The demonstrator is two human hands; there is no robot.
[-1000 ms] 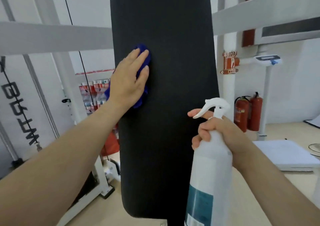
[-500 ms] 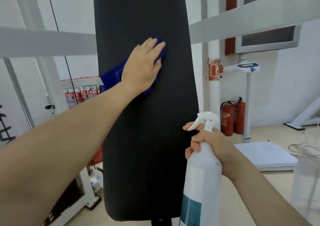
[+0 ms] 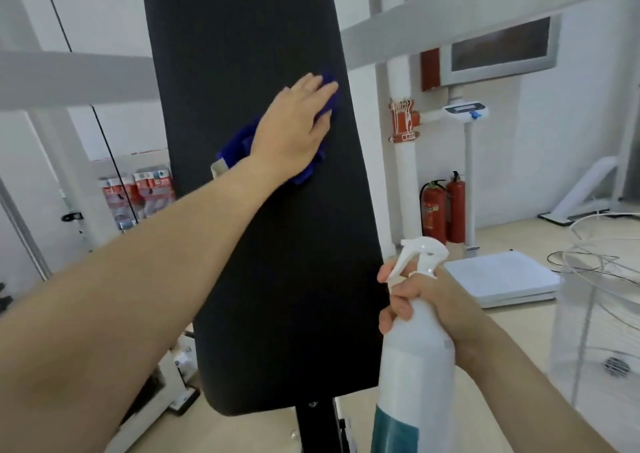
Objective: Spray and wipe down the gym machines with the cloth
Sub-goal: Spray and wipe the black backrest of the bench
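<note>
Fingers (image 3: 320,87) of the left hand (image 3: 294,130) lie straight and close together, with the palm flat on the blue cloth (image 3: 239,146), pressing it against the upright black pad (image 3: 263,262) high up, near the pad's right edge. The cloth bunches out from under the wrist to the left, and a pale tag shows at its left end. The right hand (image 3: 446,310), near and to the right, is curled round the neck of a white bottle (image 3: 415,362), gripping it, with the forefinger (image 3: 385,274) up beside the trigger. The bottle stands upright just beside the pad's right edge, its nozzle pointing left toward the pad. There is one cloth, one bottle and one pad. Two grey bars (image 3: 69,78) cross behind the pad, one on each side. Two red extinguishers (image 3: 445,210) stand side by side on the floor at the far wall, right of the pad. Two red-labelled packs (image 3: 138,192) sit far left, their print too small to read. The bottle has a teal band low down, with no writing that can be made out. A red sign (image 3: 403,121) on a white pipe is also unreadable. A white platform (image 3: 498,279) lies on the floor at the right, with a wire rack (image 3: 595,269) beside it.
</note>
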